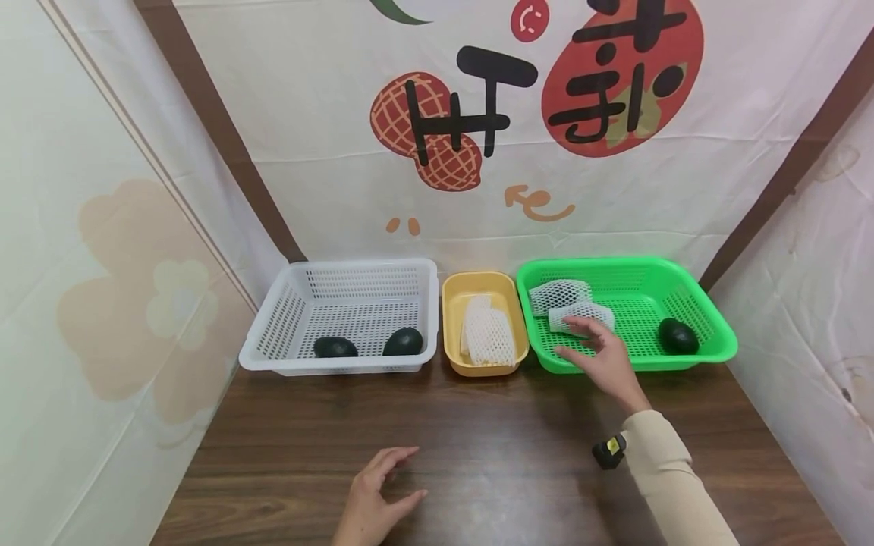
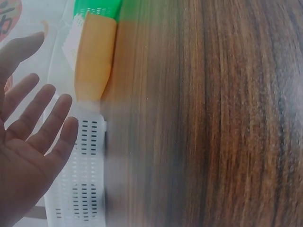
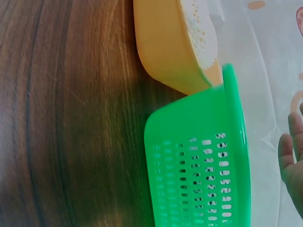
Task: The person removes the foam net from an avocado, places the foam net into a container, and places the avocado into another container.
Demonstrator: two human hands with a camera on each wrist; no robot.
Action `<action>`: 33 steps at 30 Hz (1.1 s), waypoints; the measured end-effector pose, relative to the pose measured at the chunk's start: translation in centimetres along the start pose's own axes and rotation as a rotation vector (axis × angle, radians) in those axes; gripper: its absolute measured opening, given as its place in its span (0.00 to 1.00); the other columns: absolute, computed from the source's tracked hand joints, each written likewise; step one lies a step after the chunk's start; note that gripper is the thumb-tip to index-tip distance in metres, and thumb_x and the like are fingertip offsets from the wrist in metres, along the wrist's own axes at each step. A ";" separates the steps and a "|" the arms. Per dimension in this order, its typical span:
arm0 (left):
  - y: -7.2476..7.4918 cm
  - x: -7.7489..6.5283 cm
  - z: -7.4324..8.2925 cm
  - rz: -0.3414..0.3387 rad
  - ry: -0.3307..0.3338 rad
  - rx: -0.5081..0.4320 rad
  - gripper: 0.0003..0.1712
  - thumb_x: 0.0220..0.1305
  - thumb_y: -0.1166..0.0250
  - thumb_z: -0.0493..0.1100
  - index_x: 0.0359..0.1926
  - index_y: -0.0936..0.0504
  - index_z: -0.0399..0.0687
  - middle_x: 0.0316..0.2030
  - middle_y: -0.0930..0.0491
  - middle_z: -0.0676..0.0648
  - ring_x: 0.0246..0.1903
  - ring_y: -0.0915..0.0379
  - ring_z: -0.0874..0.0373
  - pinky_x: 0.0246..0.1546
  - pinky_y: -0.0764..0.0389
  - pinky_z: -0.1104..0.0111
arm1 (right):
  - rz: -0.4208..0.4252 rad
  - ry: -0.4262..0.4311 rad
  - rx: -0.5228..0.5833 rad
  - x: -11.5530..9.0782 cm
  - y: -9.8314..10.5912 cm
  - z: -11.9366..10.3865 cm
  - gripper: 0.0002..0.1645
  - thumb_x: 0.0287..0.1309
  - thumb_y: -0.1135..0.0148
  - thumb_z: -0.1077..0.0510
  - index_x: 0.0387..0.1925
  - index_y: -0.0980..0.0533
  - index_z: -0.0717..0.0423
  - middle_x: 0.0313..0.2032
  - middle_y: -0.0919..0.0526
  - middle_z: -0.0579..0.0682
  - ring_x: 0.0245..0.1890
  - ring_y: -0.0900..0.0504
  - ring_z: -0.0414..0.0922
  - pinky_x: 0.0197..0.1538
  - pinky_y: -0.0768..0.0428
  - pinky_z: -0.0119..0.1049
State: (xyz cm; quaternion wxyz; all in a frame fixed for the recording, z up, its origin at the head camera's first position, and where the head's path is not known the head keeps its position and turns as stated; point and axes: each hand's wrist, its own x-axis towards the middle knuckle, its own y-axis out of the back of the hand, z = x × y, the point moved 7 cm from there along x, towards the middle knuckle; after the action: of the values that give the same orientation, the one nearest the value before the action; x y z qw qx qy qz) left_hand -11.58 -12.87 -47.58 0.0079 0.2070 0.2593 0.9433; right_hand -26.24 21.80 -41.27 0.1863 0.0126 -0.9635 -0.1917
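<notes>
My right hand (image 1: 604, 364) reaches over the front rim of the green basket (image 1: 710, 356), thumb and fingers apart. Its fingertips are right by a white foam net sleeve (image 1: 580, 315), and a second foam net sleeve (image 1: 561, 294) lies behind that one. At the basket's right end sits a dark green avocado-like fruit (image 1: 678, 336). My left hand (image 1: 374, 493) hovers at the front of the table, holding nothing, its fingers spread in the left wrist view. The right wrist view catches only part of the right hand (image 3: 294, 161) at its edge.
A white basket (image 1: 273, 356) on the left contains two dark green fruits (image 1: 403, 341). Between the baskets stands a small yellow basket (image 1: 486, 370) with flattened white foam nets (image 1: 488, 334). Behind them hangs a printed cloth (image 1: 328, 189); the wooden table (image 1: 478, 425) lies in front.
</notes>
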 end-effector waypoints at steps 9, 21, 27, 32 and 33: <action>-0.4 -0.4 -1.6 -0.017 -0.007 0.020 0.34 0.34 0.24 0.40 0.48 0.25 0.56 0.41 0.25 0.59 0.38 0.29 0.63 0.31 0.25 0.68 | -0.005 -0.022 -0.128 0.7 1.1 -0.5 0.29 0.45 0.32 0.57 0.51 0.29 0.55 0.52 0.31 0.53 0.49 0.33 0.47 0.48 0.34 0.50; -0.7 -0.5 -2.2 -0.062 0.056 0.010 0.34 0.36 0.25 0.44 0.49 0.26 0.63 0.42 0.26 0.63 0.39 0.29 0.63 0.31 0.26 0.66 | -0.051 -0.043 -0.159 2.2 1.7 3.8 0.33 0.41 0.30 0.47 0.52 0.29 0.46 0.51 0.31 0.46 0.52 0.34 0.50 0.51 0.36 0.53; -0.5 -0.5 -2.1 -0.040 0.025 -0.006 0.34 0.35 0.24 0.42 0.49 0.25 0.61 0.42 0.26 0.61 0.38 0.27 0.60 0.30 0.25 0.65 | -0.079 -0.053 -0.164 2.7 2.0 5.1 0.34 0.41 0.31 0.48 0.54 0.30 0.46 0.52 0.31 0.49 0.53 0.35 0.53 0.51 0.37 0.54; -0.3 -0.7 -2.2 -0.038 0.039 -0.005 0.34 0.35 0.24 0.42 0.48 0.25 0.61 0.42 0.26 0.61 0.38 0.27 0.56 0.30 0.25 0.64 | -0.083 -0.049 -0.165 2.7 2.2 5.5 0.34 0.42 0.30 0.50 0.54 0.31 0.48 0.53 0.31 0.51 0.53 0.36 0.53 0.51 0.39 0.56; -0.3 -0.8 -2.3 -0.041 0.049 -0.006 0.34 0.35 0.24 0.42 0.48 0.25 0.61 0.42 0.26 0.61 0.38 0.27 0.55 0.30 0.25 0.64 | -0.083 -0.051 -0.168 2.8 2.3 5.6 0.34 0.42 0.31 0.50 0.54 0.31 0.48 0.53 0.31 0.51 0.53 0.36 0.52 0.51 0.39 0.56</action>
State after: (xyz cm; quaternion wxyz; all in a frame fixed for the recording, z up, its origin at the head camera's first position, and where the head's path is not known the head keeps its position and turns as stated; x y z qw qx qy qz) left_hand -11.79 -13.80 -49.83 0.0213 0.1785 0.2608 0.9485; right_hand -30.74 25.68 -44.22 0.1539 0.0321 -0.9471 -0.2799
